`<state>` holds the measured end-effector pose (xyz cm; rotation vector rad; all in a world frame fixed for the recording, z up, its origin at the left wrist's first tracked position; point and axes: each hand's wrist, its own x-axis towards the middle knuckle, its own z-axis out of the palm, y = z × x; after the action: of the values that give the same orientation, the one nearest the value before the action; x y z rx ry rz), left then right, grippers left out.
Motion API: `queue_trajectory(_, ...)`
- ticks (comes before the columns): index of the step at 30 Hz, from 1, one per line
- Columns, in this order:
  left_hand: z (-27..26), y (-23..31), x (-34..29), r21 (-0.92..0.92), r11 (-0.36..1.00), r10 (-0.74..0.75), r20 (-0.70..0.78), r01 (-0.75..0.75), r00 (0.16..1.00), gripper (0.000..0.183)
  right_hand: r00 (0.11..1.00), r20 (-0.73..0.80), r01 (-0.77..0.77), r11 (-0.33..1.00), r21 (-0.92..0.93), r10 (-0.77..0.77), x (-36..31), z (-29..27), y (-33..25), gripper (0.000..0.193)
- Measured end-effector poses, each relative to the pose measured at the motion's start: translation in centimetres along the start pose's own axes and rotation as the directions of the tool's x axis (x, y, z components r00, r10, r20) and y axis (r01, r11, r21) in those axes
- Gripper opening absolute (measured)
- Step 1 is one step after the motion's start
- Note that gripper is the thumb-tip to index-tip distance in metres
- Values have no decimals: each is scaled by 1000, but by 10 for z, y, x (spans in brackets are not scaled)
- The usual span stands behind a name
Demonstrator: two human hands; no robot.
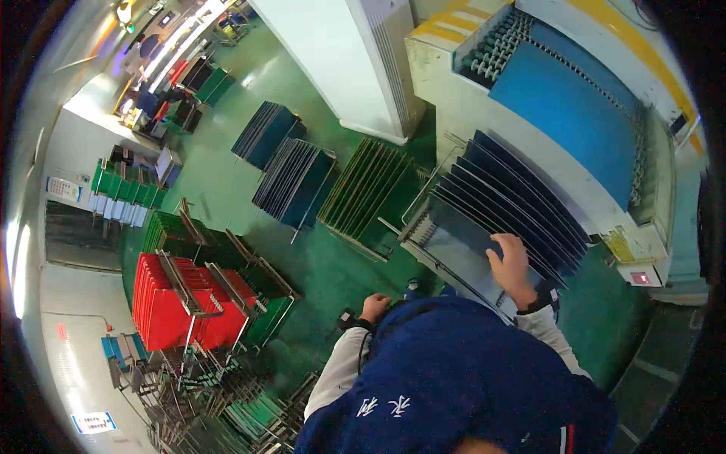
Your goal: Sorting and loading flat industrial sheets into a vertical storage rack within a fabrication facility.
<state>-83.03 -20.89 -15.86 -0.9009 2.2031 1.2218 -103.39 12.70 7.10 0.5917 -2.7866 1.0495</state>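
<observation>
Nearest the camera is the person's dark blue jacket, with both pale sleeves reaching forward out of it. The left hand hangs low over the green floor, curled into a loose fist and grasping nothing that can be seen; a small dark object sits at its wrist. The right hand is stretched further ahead, fingers spread and bent over the top edge of the front dark blue panel, so its grip rests on that edge, though whether the fingers actually close round it cannot be told. That panel stands on edge in a slotted rack with a row of like panels stacked behind it, their long edges running away up and to the right. The panel thus lies straight ahead of the right hand and well to the right of the left, so the right hand is far the nearer. Beyond the rack a pale machine carries a blue conveyor bed edged with rollers. Off to the left stand racks of red panels and green ones.
</observation>
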Motion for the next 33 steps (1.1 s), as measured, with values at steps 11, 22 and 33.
queue_trajectory(11, -11, -37, -21, -43, 998, -41, -18, 40, 999, 36, 999, 11, -29, 992, -124, 30, 6, 22, 1, 29)
queue_trajectory(22, -6, -78, -14, -20, 1000, -22, 61, 23, 998, 42, 963, 53, -252, 954, -162, 263, 4, 41, 9, 29)
queue_trajectory(33, -10, -98, -8, -75, 997, 12, -7, -12, 1000, 45, 889, 159, -289, 797, -531, 429, 13, 49, 31, 21)
